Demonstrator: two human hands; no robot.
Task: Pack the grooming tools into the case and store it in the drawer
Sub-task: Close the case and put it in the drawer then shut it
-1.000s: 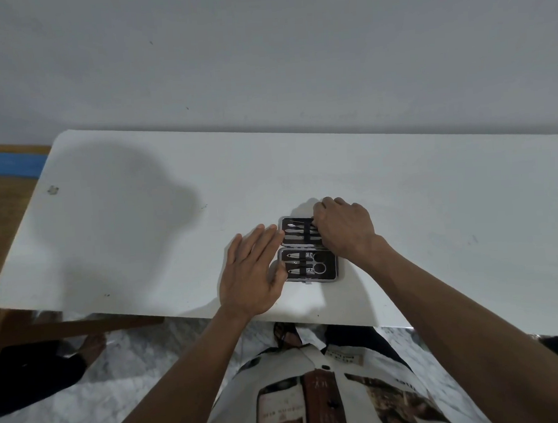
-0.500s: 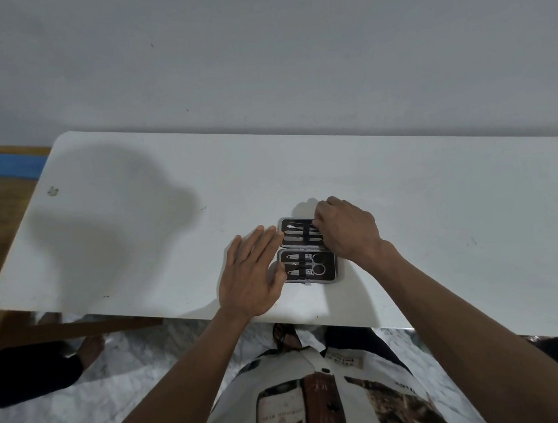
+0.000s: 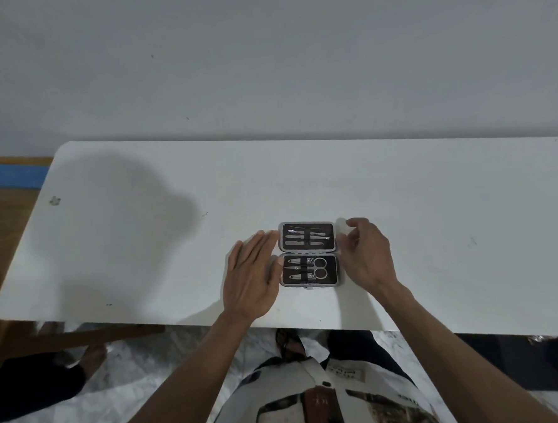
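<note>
Grey-rimmed, the case (image 3: 308, 254) lies open on the table (image 3: 435, 218) between both hands. The left hand (image 3: 250, 275) rests flat, fingers spread, thumb touching its edge. The right hand (image 3: 367, 255) hovers loosely curled, empty. Small metal tools (image 3: 307, 268) blur together; scissors (image 3: 320, 267) show.

The light is dim, cool and even, with a soft broad shadow (image 3: 118, 218) spreading over the left part of the white table (image 3: 434, 202). The plain wall (image 3: 261, 49) darkens toward the upper corners of the frame. The table's edges bow from wide-angle distortion, the centre stays fairly sharp, and no glare shows.
</note>
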